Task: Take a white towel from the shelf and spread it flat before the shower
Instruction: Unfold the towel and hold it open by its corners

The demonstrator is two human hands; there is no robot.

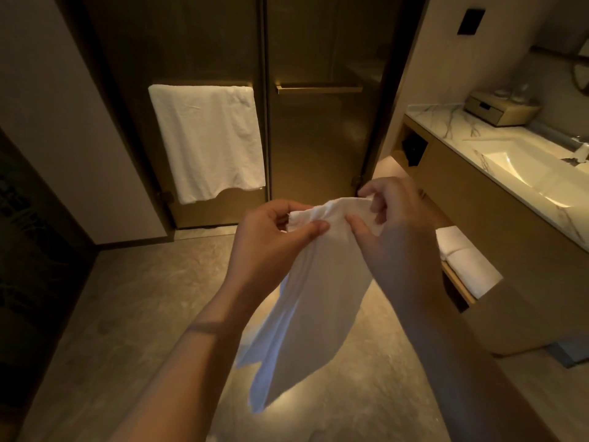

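1. Head view: the floor (127, 314) before the shower doors (318, 138) is the widest thing seen, and nothing is laid on it yet. The task is judged about half done: the towel is taken, and the spreading is left.
2. The white towel (306, 314) is held in the air between the person and the doors. Its top edge is gathered and the rest hangs down in long folds. The main risk is that it lands bunched or doubled if it is lowered like this, because both grips sit close together on one crumpled edge and no corners are separated.
3. A smaller risk is a lost grip on one side during the opening, since only a little cloth is held. The towel would then drop in a heap.
4. The hanging towel (207, 138) on the left door, and the folded towels (462, 256) on the shelf (455, 287) below the worktop (446, 122), could be brushed by a wide shake.
5. The left hand (271, 231) is raised with the palm turned inward. The edge is pinched between its thumb (310, 229) and the curled fingers behind the cloth.
6. The right hand (392, 224) is just beside it, with the back toward the camera. Its fingers (371, 194) are bent and pressed together on the same edge.
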